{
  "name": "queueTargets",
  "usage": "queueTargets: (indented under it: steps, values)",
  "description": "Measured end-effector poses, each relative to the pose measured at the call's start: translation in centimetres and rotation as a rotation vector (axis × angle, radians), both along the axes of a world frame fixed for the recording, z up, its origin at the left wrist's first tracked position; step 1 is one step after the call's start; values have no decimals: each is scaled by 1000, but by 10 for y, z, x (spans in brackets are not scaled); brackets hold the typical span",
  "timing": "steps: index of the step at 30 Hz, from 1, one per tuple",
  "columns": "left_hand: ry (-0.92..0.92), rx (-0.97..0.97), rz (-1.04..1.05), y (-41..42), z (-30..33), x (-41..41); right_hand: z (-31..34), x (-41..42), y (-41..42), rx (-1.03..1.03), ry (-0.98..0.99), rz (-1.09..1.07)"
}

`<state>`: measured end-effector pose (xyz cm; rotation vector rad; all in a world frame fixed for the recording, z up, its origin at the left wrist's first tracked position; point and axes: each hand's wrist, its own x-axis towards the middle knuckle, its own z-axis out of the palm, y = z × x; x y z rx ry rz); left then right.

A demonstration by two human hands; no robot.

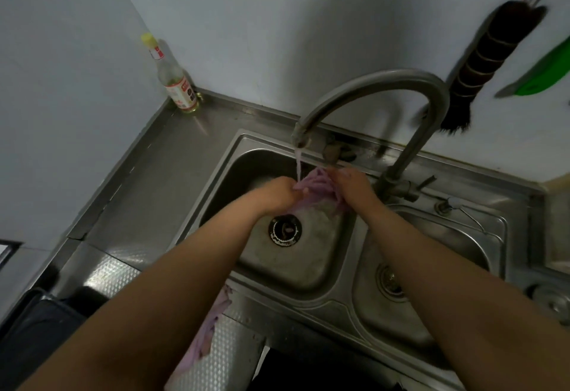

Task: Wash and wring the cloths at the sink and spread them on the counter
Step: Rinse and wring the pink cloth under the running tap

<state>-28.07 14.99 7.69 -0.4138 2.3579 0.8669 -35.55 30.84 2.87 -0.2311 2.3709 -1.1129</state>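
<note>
Fingers of the left hand (279,193) are curled tight around one end of a bunched, ribbed purple cloth (314,188), and the fingers of the right hand (351,187) are closed on its other end, so the cloth is gripped between both hands over the left basin of the double stainless-steel sink (296,270). A thin stream of water (298,164) falls from the spout of the curved grey metal faucet (385,82) onto the cloth just beside the left knuckles. Part of the cloth hangs down below the hands toward the basin floor, above the round dark drain (285,230) (the fabric's lower edge is blurred, so whether it touches the basin is unclear). A second purple cloth (206,335) lies draped over the front edge of the textured steel counter (117,273), partly hidden under the left forearm. In the back left corner of the counter stands a clear glass bottle with a yellow cap and a red-and-white label (174,77), close against the pale wall. On the wall at the right hang a dark bristle brush (481,63) and a green flat object (546,73), well apart from the hands.
</note>
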Motion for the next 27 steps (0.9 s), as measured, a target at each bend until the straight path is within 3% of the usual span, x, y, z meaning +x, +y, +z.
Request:
queueTargets:
  steps: [5, 10, 13, 16, 18, 22, 27]
  values:
    - [113, -352, -392, 6, -19, -4, -10, 15, 70, 235, -88, 116]
    - [262, -398, -601, 54, -34, -13, -2, 16, 119, 54, -253, -392]
    - [306, -416, -598, 77, -36, -14, 5, 3, 128, 24, -162, -488]
    - [173, -485, -615, 69, -37, -12, 20, -6, 108, 37, -101, -211]
    - [85, -487, -570, 54, -35, -7, 24, -7, 94, 30, -106, -135]
    - [89, -501, -497, 33, -19, 1, 13, 4, 87, -6, -165, -232]
    - [124, -434, -479, 54, 5, 4, 10, -2, 99, -157, -229, -545]
